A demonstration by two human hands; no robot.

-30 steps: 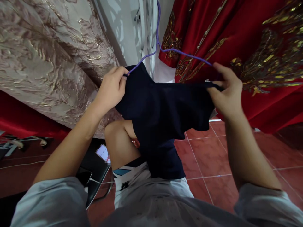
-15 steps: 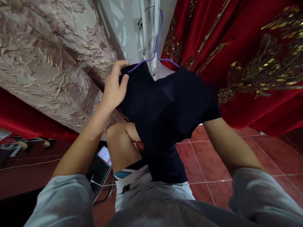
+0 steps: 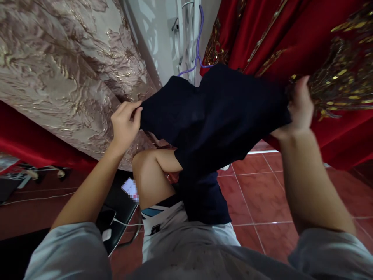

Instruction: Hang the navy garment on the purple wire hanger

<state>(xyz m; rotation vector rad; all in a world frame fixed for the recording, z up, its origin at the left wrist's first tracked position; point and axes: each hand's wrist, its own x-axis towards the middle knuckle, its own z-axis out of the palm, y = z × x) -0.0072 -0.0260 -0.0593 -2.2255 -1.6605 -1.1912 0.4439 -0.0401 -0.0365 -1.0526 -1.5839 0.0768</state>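
Note:
A dark navy short-sleeved shirt [image 3: 221, 112] hangs on a purple hanger [image 3: 198, 50], its lower part over my lap. My left hand [image 3: 126, 120] pinches the edge of the sleeve on the left, thumb against fingers. At the opposite sleeve is my right hand [image 3: 300, 111], smeared by motion, thumb pointing up away from the cloth. Its fingers are hidden, so its grip does not show. Between both hands the shirt spreads wide, and the hanger's arms mostly disappear behind its shoulders.
White metal bars [image 3: 180, 31] stand behind the hanger. A cream-gold textured fabric [image 3: 72, 77] hangs at left, a red sequinned one [image 3: 262, 35] at right. Beside my knee a phone [image 3: 130, 188] and a white cable [image 3: 125, 223] lie on a black seat [image 3: 122, 210]. The floor [image 3: 259, 194] is red tile.
My right hand has come out from inside the shirt to the right sleeve. My left hand has moved down and left from the shoulder to the sleeve edge. The shirt is spread wider.

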